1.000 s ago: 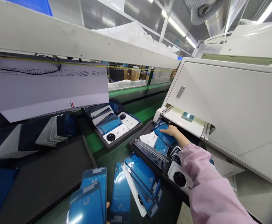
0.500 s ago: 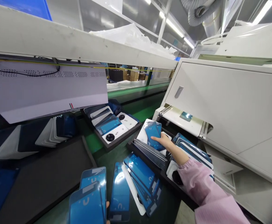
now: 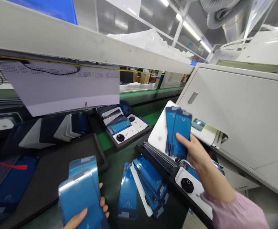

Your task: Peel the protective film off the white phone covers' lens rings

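Note:
My right hand (image 3: 197, 152) is closed on a small stack of phone back covers (image 3: 177, 132), white outside with blue film, held upright above a black tray (image 3: 171, 181) of more covers. My left hand (image 3: 86, 216), low in view, grips another bunch of blue-filmed covers (image 3: 81, 190) with its fingers wrapped round their right edge. Between the two hands several loose covers (image 3: 143, 184) lie fanned on the green belt.
A white machine housing (image 3: 243, 117) with an outlet slot stands at the right. A second black tray (image 3: 125, 130) of covers sits farther back. Stacked white and dark trays (image 3: 64, 128) lean at the left under a white shelf (image 3: 57, 86). A flat black tray (image 3: 50, 168) lies nearer.
My right hand has lifted a few covers out of the tray by the machine and raised them upright. My left hand has come up into view with its covers.

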Available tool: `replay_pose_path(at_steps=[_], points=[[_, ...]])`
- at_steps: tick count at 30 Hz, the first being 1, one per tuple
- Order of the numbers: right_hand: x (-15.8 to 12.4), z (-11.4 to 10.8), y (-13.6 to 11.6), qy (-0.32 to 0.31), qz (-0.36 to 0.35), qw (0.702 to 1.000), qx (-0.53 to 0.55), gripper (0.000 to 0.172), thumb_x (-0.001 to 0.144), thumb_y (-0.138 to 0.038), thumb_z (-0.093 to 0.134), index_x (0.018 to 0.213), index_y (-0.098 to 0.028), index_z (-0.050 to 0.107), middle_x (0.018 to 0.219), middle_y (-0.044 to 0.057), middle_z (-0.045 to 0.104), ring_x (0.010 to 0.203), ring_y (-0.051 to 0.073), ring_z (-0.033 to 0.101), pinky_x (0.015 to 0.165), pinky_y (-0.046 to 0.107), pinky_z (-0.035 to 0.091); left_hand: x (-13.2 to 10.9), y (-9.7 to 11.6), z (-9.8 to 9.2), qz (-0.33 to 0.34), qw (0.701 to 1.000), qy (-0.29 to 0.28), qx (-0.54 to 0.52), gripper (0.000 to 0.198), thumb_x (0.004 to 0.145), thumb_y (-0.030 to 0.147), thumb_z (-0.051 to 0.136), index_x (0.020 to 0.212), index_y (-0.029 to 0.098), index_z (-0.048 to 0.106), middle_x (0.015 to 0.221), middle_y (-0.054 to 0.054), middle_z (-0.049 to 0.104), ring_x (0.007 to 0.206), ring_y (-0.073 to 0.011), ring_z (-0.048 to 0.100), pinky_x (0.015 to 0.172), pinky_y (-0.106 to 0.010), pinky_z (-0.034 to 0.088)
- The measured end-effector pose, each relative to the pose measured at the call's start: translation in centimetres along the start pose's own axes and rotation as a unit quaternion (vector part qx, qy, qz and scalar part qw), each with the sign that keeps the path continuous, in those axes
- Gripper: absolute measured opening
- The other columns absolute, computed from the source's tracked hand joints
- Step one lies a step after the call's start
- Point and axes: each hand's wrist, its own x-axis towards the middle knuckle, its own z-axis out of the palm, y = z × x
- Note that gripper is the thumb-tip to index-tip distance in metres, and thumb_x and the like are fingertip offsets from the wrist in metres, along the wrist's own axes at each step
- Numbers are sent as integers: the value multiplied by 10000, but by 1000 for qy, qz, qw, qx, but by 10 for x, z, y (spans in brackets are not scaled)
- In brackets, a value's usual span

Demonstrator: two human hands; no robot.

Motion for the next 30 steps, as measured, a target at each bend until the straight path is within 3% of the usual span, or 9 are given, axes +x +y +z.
replay_pose_path(at_steps=[2,4,8,11,15,20,23,26,30], points=[[-42,29,20,-96,75,992,21,588,714,-449,914,1193,-203,677,1065,108,815,873,318,792,773,479,653,-11,-1,1,-1,1000,11,-21,1177,693,341,921,1630,233,216,818,-14,837,864,-335,811,774,-390,638],[-81,61,50,-192,140,971,34,596,648,-468,952,1125,-194,723,993,105,835,874,331,801,815,491,645,-27,-4,3,-32,999,29,-15,1256,624,438,974,1623,204,251,1024,-74,856,1065,-378,776,837,-406,635],[-129,106,102,-304,214,928,38,558,642,-469,956,1076,-183,753,994,95,842,932,335,798,879,484,619,-48,-10,2,-52,995,80,23,865,692,262,960,1433,63,560,992,-151,858,966,-384,809,802,-397,643],[-131,121,114,-317,214,924,32,554,664,-479,946,1090,-176,760,1024,99,838,965,336,789,908,480,608,-54,-7,-10,-32,993,114,25,698,740,104,895,1363,9,594,852,-148,861,759,-350,829,642,-355,644],[-117,125,110,-254,192,948,23,505,706,-482,922,1091,-199,760,1032,84,835,995,340,779,949,492,598,-63,8,-25,-14,993,121,0,456,824,56,778,1244,-55,641,738,-160,844,549,-282,784,503,-300,604],[-133,141,113,-194,183,963,47,597,802,-620,790,1267,-266,671,1226,68,785,1158,323,720,943,450,601,-70,16,-38,12,995,83,-62,453,827,141,772,1256,18,694,1053,-169,845,945,-348,818,692,-324,653],[-152,163,120,-260,203,943,50,631,756,-662,801,1198,-221,710,1151,95,805,1082,341,748,911,465,604,-69,10,-47,-11,993,95,-67,518,813,167,815,1289,17,676,886,-138,864,942,-383,817,729,-373,654],[-159,179,124,-352,195,915,27,664,705,-643,849,1172,-186,732,1057,101,818,1041,357,759,920,480,590,-67,4,-55,-28,992,93,-80,590,874,312,759,1371,18,635,944,-150,858,1108,-410,761,991,-495,593],[-160,187,131,-392,115,912,-42,664,835,-658,728,1341,-237,638,1287,91,733,1249,332,647,1103,474,471,-63,-5,-61,-32,992,93,-83,744,834,259,818,1477,18,533,1082,-174,835,1198,-424,706,1134,-542,488]])
